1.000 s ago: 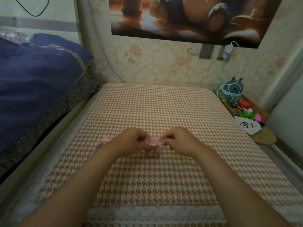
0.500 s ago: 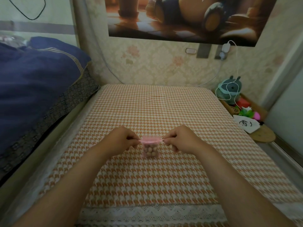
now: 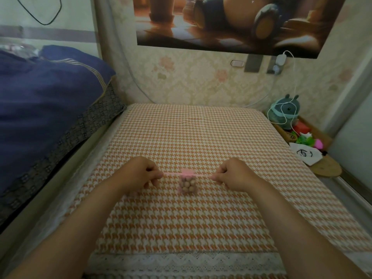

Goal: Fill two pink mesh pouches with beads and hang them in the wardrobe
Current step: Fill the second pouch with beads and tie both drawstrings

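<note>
Pouch (image 3: 188, 183) (beads inside) | left hand (image 3: 138, 174) pinches drawstring (image 3: 173, 174) | right hand (image 3: 233, 175) pinches drawstring

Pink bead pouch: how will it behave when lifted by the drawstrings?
Pink mesh pouch looks soft, so it would probably sag and swing below the drawstring pinched by the left hand and right hand. Round beads show inside; they would likely shift. The cinched neck probably keeps them in.

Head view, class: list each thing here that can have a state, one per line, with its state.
Pouch: filled with beads, cinched shut.
Drawstring: pulled taut sideways.
Left hand: pinching one string end.
Right hand: pinching the other end.
Charger: plugged in, cable hanging.
</note>
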Tool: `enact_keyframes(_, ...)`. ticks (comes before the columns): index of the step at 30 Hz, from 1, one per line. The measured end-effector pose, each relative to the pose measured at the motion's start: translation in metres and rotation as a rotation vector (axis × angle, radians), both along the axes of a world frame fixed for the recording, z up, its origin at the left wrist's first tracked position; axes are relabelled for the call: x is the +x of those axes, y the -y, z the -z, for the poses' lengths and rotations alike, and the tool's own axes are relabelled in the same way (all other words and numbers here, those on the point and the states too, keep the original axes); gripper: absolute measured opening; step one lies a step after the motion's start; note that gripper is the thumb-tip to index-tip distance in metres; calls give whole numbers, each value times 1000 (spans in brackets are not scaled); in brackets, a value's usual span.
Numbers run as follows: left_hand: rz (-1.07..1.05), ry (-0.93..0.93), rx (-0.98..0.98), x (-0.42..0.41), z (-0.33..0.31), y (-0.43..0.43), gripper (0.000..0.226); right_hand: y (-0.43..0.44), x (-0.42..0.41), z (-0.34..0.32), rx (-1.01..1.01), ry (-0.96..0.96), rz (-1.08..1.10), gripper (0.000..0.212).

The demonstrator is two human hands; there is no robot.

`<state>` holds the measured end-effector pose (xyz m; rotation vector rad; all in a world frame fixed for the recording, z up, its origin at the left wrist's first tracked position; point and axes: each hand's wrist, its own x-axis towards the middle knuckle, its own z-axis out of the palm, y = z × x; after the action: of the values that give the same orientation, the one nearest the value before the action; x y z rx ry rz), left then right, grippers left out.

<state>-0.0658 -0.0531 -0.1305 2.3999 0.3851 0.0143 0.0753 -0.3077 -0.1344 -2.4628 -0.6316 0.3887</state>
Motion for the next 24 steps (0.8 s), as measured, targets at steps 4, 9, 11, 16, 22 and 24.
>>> enact_keyframes(4,23,18,-13,-8,-3,-4,29,1,-2,0,63,-64,-27,25)
enact_keyframes(9,19,-15,-37,-11,-1,-10,30,7,-1,1,32,-113,-32,19)
enact_keyframes(11,30,-5,-12,-12,-1,-7,29,7,0,2,22,-114,-30,18)
enact_keyframes(16,85,32,-67,-14,-2,-5,24,10,-1,-1,17,-103,-71,13)
enact_keyframes(22,167,94,-218,-21,-2,0,31,19,-4,-5,-90,-285,-143,12)
enact_keyframes(24,209,103,-318,-20,-1,6,39,19,-6,-6,-150,-294,-168,12)
